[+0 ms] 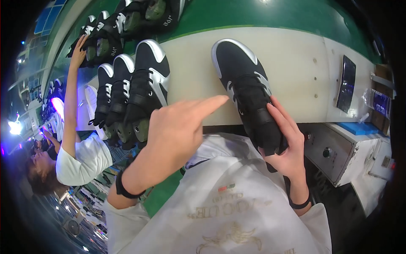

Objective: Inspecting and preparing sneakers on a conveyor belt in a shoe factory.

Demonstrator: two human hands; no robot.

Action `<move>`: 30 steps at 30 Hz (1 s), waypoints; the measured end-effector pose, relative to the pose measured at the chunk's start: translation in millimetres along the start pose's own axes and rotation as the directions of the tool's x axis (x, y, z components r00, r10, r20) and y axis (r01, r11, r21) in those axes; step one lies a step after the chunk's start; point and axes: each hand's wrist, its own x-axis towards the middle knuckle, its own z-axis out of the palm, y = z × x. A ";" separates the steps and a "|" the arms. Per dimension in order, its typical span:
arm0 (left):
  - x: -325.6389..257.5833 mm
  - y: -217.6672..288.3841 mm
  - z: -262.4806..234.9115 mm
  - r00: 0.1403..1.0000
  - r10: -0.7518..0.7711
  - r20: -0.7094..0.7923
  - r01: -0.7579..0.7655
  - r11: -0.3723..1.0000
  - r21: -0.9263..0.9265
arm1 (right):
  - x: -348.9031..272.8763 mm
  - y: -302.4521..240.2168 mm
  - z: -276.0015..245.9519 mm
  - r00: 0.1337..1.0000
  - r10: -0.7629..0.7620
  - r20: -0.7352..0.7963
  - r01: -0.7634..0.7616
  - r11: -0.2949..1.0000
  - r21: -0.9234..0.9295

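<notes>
A black sneaker [243, 76] with silver trim at the toe and sides lies on the white worktop, its toe pointing away from me and its heel over the near edge. My right hand [287, 139] is closed round its heel and collar, with the thumb underneath and the fingers along the right side. To the left of this shoe is my left hand [179, 122], back upward. Its index finger stretches toward the laces without visibly touching them; the other fingers are hidden below the hand. Farther left, several matching sneakers [141, 89] stand side by side, toes away from me.
Beyond the white worktop [190, 55] runs a green surface [237, 15] with more black sneakers [139, 19] at its left. A co-worker's arm [72, 101] reaches toward them. At the right are a dark flat panel [347, 84] and a grey metal control box [332, 150] with a knob.
</notes>
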 end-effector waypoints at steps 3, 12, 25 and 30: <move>-17.5 2.9 11.4 0.998 0.033 -0.054 -0.032 0.999 0.021 | 0.9 -0.2 -0.6 1.000 0.005 0.011 -0.005 1.000 -0.004; -10.5 2.3 43.4 0.964 0.227 -0.135 -0.217 0.973 0.084 | 1.4 1.7 1.3 1.000 0.004 0.002 -0.004 1.000 0.000; 9.0 1.0 39.3 0.909 0.394 -0.133 -0.358 0.904 0.232 | 4.3 -1.0 1.5 1.000 -0.014 0.014 0.014 1.000 0.007; 24.2 -10.4 47.3 0.924 0.367 -0.113 -0.344 0.922 0.178 | 2.2 -2.3 5.4 1.000 -0.020 -0.005 0.020 0.994 -0.104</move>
